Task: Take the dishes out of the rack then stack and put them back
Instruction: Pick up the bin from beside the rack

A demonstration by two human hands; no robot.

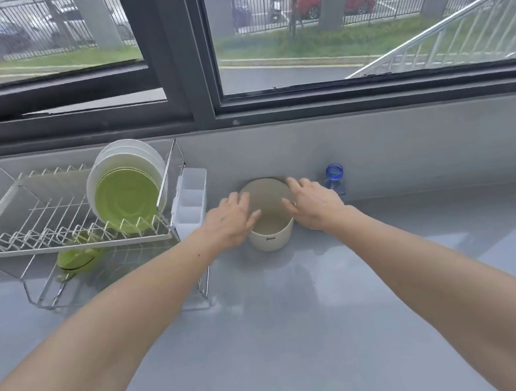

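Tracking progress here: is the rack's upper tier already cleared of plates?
No, a green plate and white plates stand upright in the rack's upper tier.

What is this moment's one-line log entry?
cream cup: on counter, right of rack | left hand: at its left side | right hand: at its right side | plates: upright in rack
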